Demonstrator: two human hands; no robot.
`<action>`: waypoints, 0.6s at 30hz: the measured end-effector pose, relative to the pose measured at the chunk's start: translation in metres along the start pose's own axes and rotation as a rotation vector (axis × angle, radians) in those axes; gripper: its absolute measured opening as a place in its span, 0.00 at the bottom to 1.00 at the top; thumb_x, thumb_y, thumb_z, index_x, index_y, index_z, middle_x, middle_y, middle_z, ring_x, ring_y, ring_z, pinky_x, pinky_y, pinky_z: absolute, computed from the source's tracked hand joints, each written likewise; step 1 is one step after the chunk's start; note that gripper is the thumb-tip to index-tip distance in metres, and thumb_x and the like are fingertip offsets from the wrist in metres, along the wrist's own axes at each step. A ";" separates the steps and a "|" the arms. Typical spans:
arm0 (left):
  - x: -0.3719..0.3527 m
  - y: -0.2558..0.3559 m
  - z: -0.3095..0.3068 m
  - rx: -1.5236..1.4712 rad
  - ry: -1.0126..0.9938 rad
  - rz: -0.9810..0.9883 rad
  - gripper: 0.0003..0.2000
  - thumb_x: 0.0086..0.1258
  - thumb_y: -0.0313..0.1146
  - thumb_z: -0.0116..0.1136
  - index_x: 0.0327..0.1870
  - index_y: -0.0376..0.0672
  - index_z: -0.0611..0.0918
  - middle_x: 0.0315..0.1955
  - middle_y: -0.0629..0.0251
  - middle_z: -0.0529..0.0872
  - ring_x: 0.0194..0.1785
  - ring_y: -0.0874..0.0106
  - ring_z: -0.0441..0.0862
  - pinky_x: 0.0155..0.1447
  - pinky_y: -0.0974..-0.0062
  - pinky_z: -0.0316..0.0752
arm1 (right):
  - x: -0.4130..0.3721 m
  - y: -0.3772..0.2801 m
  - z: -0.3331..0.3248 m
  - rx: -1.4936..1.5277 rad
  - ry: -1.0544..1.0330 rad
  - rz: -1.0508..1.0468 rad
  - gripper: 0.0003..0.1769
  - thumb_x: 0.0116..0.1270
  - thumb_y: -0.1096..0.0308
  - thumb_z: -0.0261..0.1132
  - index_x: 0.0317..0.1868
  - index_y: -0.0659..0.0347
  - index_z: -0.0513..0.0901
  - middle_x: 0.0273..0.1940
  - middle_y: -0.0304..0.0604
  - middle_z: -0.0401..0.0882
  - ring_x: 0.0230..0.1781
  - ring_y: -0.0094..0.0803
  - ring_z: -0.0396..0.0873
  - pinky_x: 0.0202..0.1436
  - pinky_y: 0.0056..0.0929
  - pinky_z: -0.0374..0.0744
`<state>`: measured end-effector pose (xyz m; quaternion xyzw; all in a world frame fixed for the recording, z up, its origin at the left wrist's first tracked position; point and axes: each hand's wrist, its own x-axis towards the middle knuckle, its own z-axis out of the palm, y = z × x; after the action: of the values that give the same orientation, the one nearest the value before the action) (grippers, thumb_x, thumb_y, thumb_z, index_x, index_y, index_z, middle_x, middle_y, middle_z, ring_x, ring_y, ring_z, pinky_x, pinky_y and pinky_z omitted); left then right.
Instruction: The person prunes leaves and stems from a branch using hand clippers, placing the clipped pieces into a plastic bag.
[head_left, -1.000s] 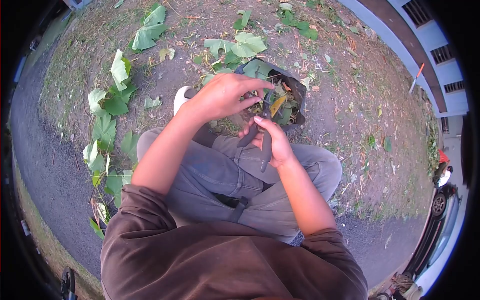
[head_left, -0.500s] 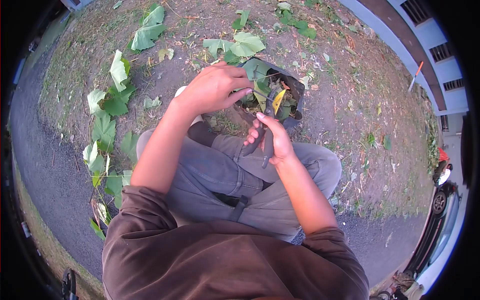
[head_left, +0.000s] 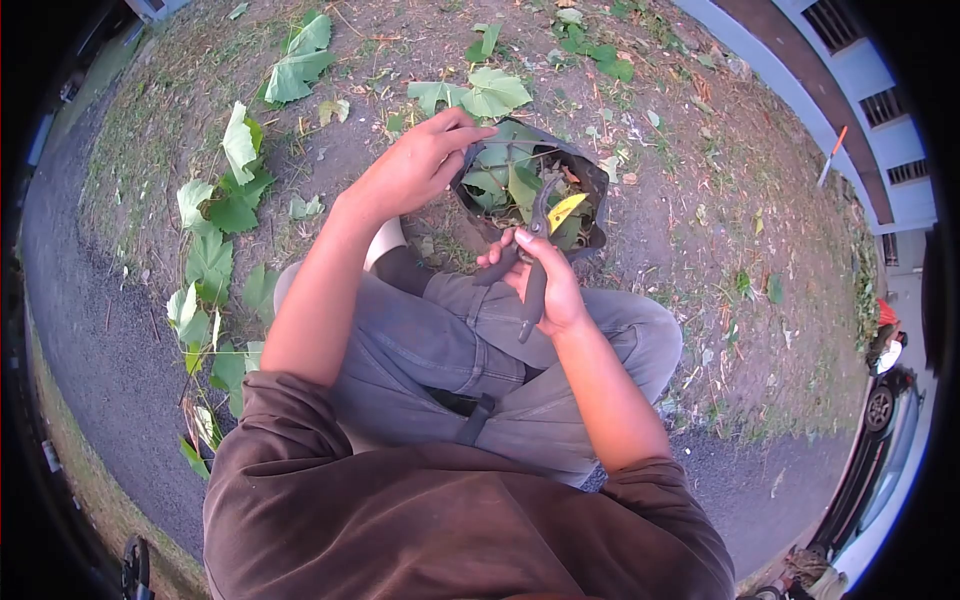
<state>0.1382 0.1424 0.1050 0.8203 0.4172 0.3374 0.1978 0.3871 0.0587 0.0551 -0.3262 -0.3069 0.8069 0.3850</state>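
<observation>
My right hand (head_left: 548, 285) holds pruning shears (head_left: 536, 290) with dark handles and a yellow part by the blades. Their handles are spread apart, and the blades point away from me over a black bag (head_left: 597, 190). Green leaves (head_left: 490, 182) and dry bits lie inside the bag. My left hand (head_left: 415, 165) is at the bag's left rim, thumb and fingers pinched together around a thin stem (head_left: 520, 141) that runs right across the bag's mouth. The fingers partly hide the stem's end.
A long vine with broad leaves (head_left: 208, 260) lies on the ground to my left. More cut leaves (head_left: 495, 92) rest beyond the bag. A building wall (head_left: 800, 90) stands at the far right, and a parked car (head_left: 880, 440) is at the lower right.
My left hand has moved up and slightly left, away from the shears. The shears' handles have spread wider in my right hand. More of the leaves in the bag now show.
</observation>
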 end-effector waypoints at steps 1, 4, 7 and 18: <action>0.001 0.003 -0.001 0.000 0.001 0.001 0.23 0.73 0.20 0.53 0.69 0.46 0.83 0.50 0.54 0.80 0.52 0.55 0.83 0.58 0.61 0.78 | 0.000 -0.001 0.001 -0.009 -0.042 0.004 0.19 0.82 0.54 0.55 0.54 0.63 0.78 0.46 0.49 0.82 0.58 0.45 0.82 0.69 0.46 0.76; 0.003 0.018 -0.003 -0.003 -0.006 -0.035 0.24 0.74 0.21 0.54 0.70 0.46 0.82 0.50 0.55 0.80 0.50 0.55 0.84 0.56 0.60 0.79 | -0.004 -0.009 0.005 0.103 -0.162 0.170 0.17 0.82 0.55 0.58 0.53 0.62 0.80 0.46 0.46 0.84 0.55 0.40 0.84 0.64 0.41 0.80; 0.002 0.031 -0.002 0.123 -0.090 -0.079 0.24 0.74 0.22 0.56 0.71 0.45 0.81 0.49 0.55 0.81 0.48 0.54 0.84 0.53 0.59 0.79 | -0.003 -0.003 0.005 0.053 -0.117 0.186 0.18 0.82 0.55 0.60 0.53 0.64 0.81 0.45 0.46 0.85 0.54 0.38 0.85 0.61 0.39 0.82; 0.001 0.027 0.001 0.110 -0.164 0.087 0.14 0.67 0.23 0.66 0.53 0.44 0.91 0.44 0.60 0.88 0.44 0.57 0.89 0.48 0.60 0.84 | 0.002 -0.004 -0.003 -0.090 0.003 0.134 0.18 0.81 0.54 0.58 0.54 0.62 0.79 0.44 0.46 0.83 0.53 0.40 0.85 0.62 0.40 0.82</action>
<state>0.1541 0.1276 0.1216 0.8721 0.3816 0.2541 0.1710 0.3902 0.0630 0.0557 -0.3640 -0.3199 0.8158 0.3156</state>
